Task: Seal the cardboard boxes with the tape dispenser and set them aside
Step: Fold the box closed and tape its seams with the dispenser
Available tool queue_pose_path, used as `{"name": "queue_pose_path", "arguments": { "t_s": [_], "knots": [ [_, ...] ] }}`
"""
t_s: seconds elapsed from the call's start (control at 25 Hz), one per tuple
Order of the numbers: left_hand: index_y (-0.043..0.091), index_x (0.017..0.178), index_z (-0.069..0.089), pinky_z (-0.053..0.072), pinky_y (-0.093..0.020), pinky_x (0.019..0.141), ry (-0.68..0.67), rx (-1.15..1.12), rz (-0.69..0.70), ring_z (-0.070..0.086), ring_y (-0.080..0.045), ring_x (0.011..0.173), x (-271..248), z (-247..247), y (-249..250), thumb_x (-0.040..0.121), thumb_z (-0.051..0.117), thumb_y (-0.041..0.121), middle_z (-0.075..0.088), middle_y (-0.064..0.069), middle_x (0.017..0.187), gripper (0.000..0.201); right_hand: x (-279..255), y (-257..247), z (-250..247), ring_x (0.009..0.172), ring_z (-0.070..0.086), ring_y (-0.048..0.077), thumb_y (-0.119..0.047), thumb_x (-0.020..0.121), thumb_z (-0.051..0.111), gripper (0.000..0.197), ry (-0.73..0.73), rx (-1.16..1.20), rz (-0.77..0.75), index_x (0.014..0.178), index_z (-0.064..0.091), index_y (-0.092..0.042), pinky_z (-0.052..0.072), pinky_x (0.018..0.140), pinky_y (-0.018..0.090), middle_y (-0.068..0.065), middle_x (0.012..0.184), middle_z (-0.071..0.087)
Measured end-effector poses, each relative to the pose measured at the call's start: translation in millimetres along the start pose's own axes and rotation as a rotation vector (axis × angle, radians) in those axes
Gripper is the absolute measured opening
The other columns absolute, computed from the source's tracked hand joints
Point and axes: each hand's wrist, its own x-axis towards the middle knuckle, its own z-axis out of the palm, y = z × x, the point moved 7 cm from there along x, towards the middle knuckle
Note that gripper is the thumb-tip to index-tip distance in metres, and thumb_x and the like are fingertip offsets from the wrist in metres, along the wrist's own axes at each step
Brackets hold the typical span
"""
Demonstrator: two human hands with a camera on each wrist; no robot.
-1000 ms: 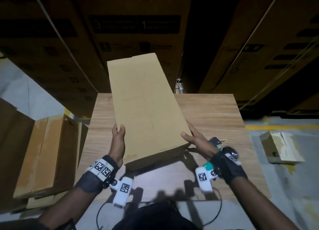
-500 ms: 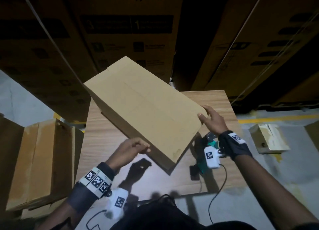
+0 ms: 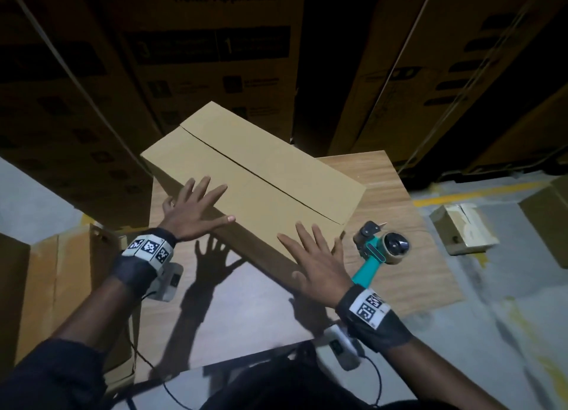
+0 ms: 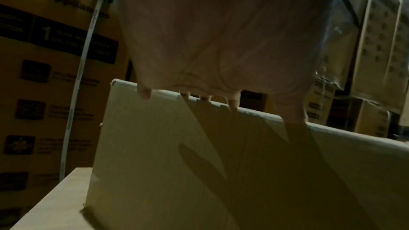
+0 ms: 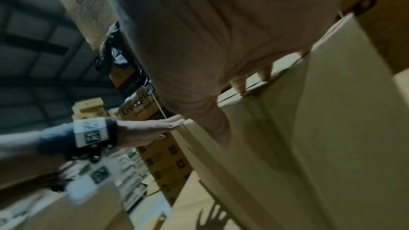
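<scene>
the cardboard box (image 3: 255, 191) lies on the wooden table (image 3: 396, 194), set askew so its far left corner juts past the table's left edge. it is long and narrow, and its long axis runs on a diagonal from the far left toward the near right, where the near end stops just beside the tape dispenser (image 3: 379, 249). the top faces up with both flaps folded shut, and the seam (image 3: 261, 179) between them runs the whole length along that same diagonal, still bare of tape as far as can be seen.

the left hand (image 3: 192, 209) lies flat on the near left part of the top, fingers straight and spread, gripping nothing. the right hand (image 3: 316, 262) is likewise flat and splayed on the near edge toward the right end, pressing rather than holding. in the left wrist view the fingertips (image 4: 143, 93) lap just over the top edge of the box's side wall.

the box looks light and probably empty or nearly so, with stiff walls but flaps that would give under a hard push near the seam. its plain card should not be slippery. it seems best held by palms on the two long sides or at the ends, leaving the seam free for the tape. the dispenser lies on its side on the table, teal handle toward the person, close to the right hand
</scene>
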Motion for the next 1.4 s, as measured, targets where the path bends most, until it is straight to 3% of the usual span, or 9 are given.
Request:
{"name": "queue_pose_path", "arguments": {
  "t_s": [0.24, 0.44, 0.6, 0.8, 0.92, 1.0, 1.12, 1.32, 1.4],
  "knots": [
    [0.055, 0.158, -0.002, 0.016, -0.073, 0.116, 0.074, 0.113, 0.051, -0.011, -0.025, 0.157, -30.2, 30.0, 6.2, 0.060, 0.010, 0.105, -0.017, 0.008, 0.170, 0.110, -8.4, 43.4, -13.9, 0.157, -0.009, 0.014, -0.016, 0.096, 0.066, 0.083, 0.108, 0.073, -0.043, 0.155, 0.022, -0.053, 0.013, 0.125, 0.057, -0.015, 0.170, -0.005],
    [0.051, 0.159, 0.001, 0.014, -0.073, 0.115, 0.005, 0.062, -0.025, -0.013, -0.027, 0.157, -66.1, 53.5, 22.7, 0.055, 0.020, 0.104, -0.019, 0.007, 0.170, 0.119, -51.3, 98.4, -25.3, 0.153, 0.018, 0.007, -0.029, 0.087, 0.081, 0.074, 0.389, 0.586, 0.088, 0.149, 0.044, -0.045, 0.026, 0.119, 0.035, -0.011, 0.168, 0.021],
    [0.050, 0.158, 0.013, 0.014, -0.069, 0.117, -0.064, -0.040, 0.033, 0.001, -0.025, 0.157, -72.4, 46.4, 62.1, 0.058, 0.030, 0.100, -0.004, 0.009, 0.172, 0.113, -68.1, 190.2, 31.7, 0.130, 0.054, 0.014, -0.045, 0.083, 0.081, 0.056, 0.499, 1.208, 0.477, 0.134, 0.056, -0.041, 0.048, 0.106, 0.041, -0.006, 0.143, 0.057],
    [0.044, 0.160, 0.010, 0.015, -0.059, 0.124, -0.121, 0.078, 0.383, 0.000, -0.019, 0.158, -58.5, 58.4, 180.8, 0.088, 0.055, 0.071, -0.006, 0.009, 0.171, 0.089, -31.4, 267.3, 143.3, 0.111, 0.059, 0.028, -0.016, 0.087, 0.080, 0.058, 0.296, 1.537, 0.965, 0.131, 0.044, -0.023, 0.053, 0.101, 0.053, 0.018, 0.137, 0.052],
    [0.044, 0.161, 0.001, 0.003, -0.061, 0.124, -0.161, 0.257, 0.475, -0.012, -0.023, 0.157, -41.8, 85.4, 232.8, 0.089, 0.062, 0.066, -0.018, 0.006, 0.170, 0.097, -9.4, 272.3, 153.8, 0.099, 0.065, 0.029, -0.003, 0.088, 0.074, 0.080, 0.390, 1.650, 0.918, 0.146, 0.028, -0.034, 0.054, 0.099, 0.053, 0.015, 0.128, 0.055],
    [0.047, 0.159, -0.010, -0.006, -0.065, 0.120, -0.185, 0.336, 0.459, -0.024, -0.025, 0.154, -29.9, 105.4, 245.7, 0.083, 0.066, 0.072, -0.029, 0.005, 0.166, 0.110, 1.7, 276.6, 158.9, 0.106, 0.066, 0.036, 0.000, 0.087, 0.074, 0.093, 0.400, 1.680, 0.897, 0.153, 0.023, -0.038, 0.054, 0.098, 0.058, 0.017, 0.135, 0.055],
    [0.051, 0.154, -0.023, -0.007, -0.069, 0.118, -0.066, 0.401, 0.440, -0.026, -0.029, 0.153, -21.8, 122.5, 249.4, 0.078, 0.062, 0.080, -0.032, 0.004, 0.164, 0.117, 8.2, 288.6, 164.2, 0.113, 0.063, 0.039, 0.004, 0.090, 0.065, 0.079, 0.383, 1.671, 0.885, 0.151, 0.028, -0.030, 0.052, 0.100, 0.059, 0.016, 0.130, 0.055],
    [0.047, 0.160, -0.007, 0.015, -0.065, 0.122, 0.148, 0.407, 0.478, 0.006, -0.033, 0.158, -26.8, 128.7, 258.5, 0.085, 0.033, 0.091, -0.003, -0.002, 0.172, 0.096, -17.0, 305.4, 132.0, 0.062, 0.060, 0.030, -0.004, 0.078, 0.052, 0.050, 0.473, 1.658, 0.806, 0.127, 0.045, -0.009, 0.056, 0.054, 0.038, 0.019, 0.091, 0.056],
    [0.046, 0.161, -0.006, 0.013, -0.064, 0.122, 0.133, 0.375, 0.465, 0.005, -0.033, 0.158, -25.4, 136.0, 277.4, 0.086, 0.022, 0.092, -0.002, -0.003, 0.172, 0.091, -37.8, 310.8, 116.0, 0.053, 0.058, 0.027, -0.005, 0.078, 0.053, 0.047, 0.530, 1.645, 0.804, 0.125, 0.045, -0.004, 0.053, 0.048, 0.034, 0.020, 0.089, 0.056]
  ]
}}
